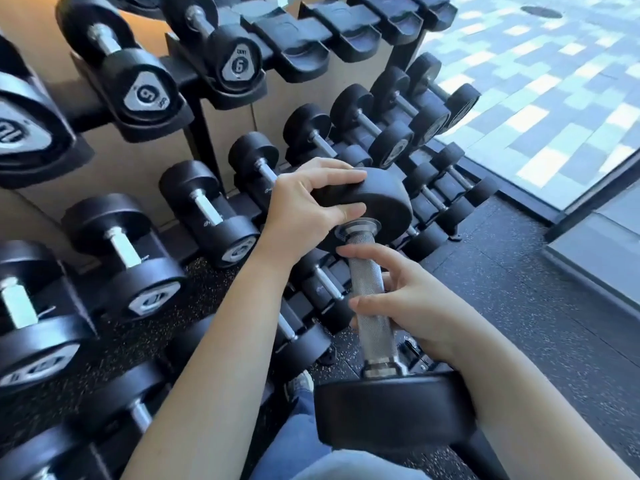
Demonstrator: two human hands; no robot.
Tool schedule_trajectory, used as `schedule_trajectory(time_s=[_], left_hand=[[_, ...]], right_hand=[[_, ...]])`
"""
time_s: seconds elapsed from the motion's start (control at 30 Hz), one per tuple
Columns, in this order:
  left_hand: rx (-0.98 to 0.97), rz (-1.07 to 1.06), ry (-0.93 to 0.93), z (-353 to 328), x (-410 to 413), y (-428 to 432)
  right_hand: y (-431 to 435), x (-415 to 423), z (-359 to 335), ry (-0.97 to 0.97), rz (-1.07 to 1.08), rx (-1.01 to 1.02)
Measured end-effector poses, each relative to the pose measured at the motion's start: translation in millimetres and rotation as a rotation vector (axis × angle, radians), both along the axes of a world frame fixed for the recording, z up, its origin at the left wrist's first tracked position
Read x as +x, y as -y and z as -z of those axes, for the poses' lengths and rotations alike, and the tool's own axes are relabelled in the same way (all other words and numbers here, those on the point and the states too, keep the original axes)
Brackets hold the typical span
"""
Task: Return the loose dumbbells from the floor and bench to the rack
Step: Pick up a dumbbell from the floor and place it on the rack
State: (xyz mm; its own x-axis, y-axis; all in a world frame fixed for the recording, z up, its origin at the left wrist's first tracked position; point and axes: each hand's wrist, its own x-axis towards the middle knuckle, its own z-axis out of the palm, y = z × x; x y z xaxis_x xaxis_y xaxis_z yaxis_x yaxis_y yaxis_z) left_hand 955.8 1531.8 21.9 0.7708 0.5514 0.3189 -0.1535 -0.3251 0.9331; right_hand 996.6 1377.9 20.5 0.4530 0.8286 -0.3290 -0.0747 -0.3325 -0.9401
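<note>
Gripping dumbbell (365,278), rack (204,142) holding other dumbbells (207,211)

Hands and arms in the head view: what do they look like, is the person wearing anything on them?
Both are bare: the left hand and right hand carry no gloves, rings or watch, and no sleeve shows on either forearm. Below them, blue jeans.

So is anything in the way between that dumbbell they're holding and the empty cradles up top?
Nothing visible. The left hand grips the dumbbell by its far head, the right hand curls round its handle, and only open air lies between it and the empty cradles atop the rack.
</note>
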Motion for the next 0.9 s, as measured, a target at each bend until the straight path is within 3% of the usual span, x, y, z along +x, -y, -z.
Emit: schedule_trajectory(time_s=[0.4, 0.9], left_hand=[[0.084, 0.122, 0.011, -9, 66, -105], [0.011, 0.002, -0.016, 12, 86, -175]], right_hand=[[-103, 49, -6, 0.014, 0.121, -0.027], [-177, 85, 8, -0.017, 0.012, -0.02]])
